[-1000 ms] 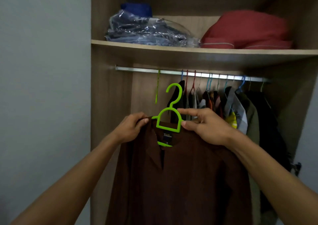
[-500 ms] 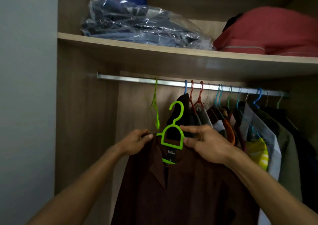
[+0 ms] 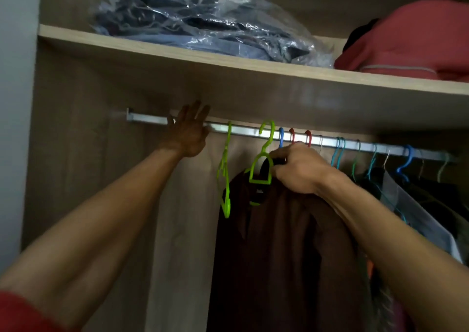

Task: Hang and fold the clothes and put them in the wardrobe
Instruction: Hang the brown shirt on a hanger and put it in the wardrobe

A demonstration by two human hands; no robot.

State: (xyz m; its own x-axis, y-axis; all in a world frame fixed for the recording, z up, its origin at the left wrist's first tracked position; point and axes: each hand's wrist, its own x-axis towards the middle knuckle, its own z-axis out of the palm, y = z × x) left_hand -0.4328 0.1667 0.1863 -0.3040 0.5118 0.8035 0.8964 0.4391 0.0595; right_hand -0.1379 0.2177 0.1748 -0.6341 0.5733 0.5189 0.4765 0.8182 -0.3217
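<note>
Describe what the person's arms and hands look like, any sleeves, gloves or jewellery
Both forearms are bare, and the left hand and right hand wear no gloves. No watch, ring or bracelet shows on either wrist or on the fingers in view. A red sleeve edge shows at the lower left corner, on the left upper arm. The right arm's sleeve is out of frame.

Right hand (image 3: 298, 169) grips green hanger (image 3: 261, 164) at its neck, brown shirt (image 3: 279, 243) draped on it; hook at rail (image 3: 330, 142), whether seated over it unclear. Left hand (image 3: 189, 131) raised, fingers spread, at rail's left end. Empty green hanger (image 3: 224, 179) hangs between hands. Other clothes (image 3: 418, 205) crowd rail's right part. Shelf (image 3: 228, 64) above: plastic-wrapped bundle (image 3: 208, 19) left, red bundle (image 3: 416, 42) right.
</note>
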